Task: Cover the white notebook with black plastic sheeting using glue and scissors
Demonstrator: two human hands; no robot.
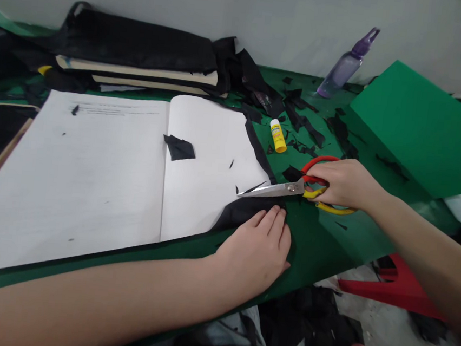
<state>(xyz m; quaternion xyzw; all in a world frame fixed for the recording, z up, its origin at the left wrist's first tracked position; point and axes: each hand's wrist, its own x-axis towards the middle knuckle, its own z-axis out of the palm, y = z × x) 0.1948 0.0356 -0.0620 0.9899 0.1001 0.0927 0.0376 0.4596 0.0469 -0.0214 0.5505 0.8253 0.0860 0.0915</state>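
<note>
An open book (pixel 103 182) with white pages lies before me, and a black covering sheet (pixel 237 210) is folded over its right edge. My left hand (pixel 258 246) holds this sheet at the lower right corner, fingers over it and thumb mostly hidden. In my right hand (pixel 346 181) are scissors (pixel 286 189) with red and yellow handles. Their blades point left over the page's right edge, just above the folded flap, and look nearly closed. A small black scrap (pixel 293 173) is beside the scissor handles. Another black scrap (pixel 180 149) rests on the right page.
A yellow glue stick (pixel 278 136) stands beyond the book. Black cuttings (pixel 304 120) litter the green tabletop (pixel 313 246). Behind are stacked books (pixel 142 72) under a black case (pixel 141 39), a purple bottle (pixel 344 67) and a green board (pixel 426 129). A red object (pixel 398 290) is below right.
</note>
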